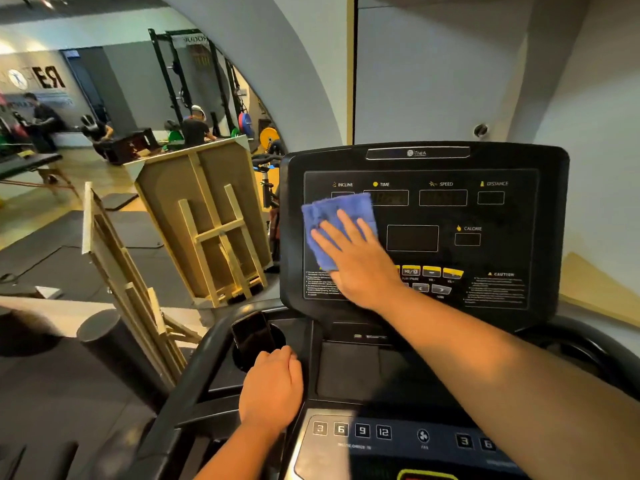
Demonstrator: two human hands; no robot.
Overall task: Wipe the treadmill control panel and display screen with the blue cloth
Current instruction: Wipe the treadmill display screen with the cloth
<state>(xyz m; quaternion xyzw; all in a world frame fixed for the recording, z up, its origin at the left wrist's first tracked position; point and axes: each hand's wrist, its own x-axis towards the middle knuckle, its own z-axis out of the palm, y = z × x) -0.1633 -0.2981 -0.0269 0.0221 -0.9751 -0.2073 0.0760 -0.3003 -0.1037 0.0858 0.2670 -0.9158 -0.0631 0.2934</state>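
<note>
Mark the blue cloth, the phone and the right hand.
blue cloth (325,216), head view, upper bare part.
phone (252,332), head view, screen middle, in the cup holder.
right hand (360,261), head view, back of the hand.

Rumpled blue cloth (334,220) flat against black control panel's (502,216) left side.

Light: even indoor, moderately bright, warm on the gym floor (52,188) at left | Glare: soft sheen on the dark display screen (485,216) | Shadows: faint | Focus: screen labels readable, fine print smeared; distant weight racks (187,74) soft | Distortion: strong wide-angle bowing, wall (294,64) curved, edges stretched
</note>
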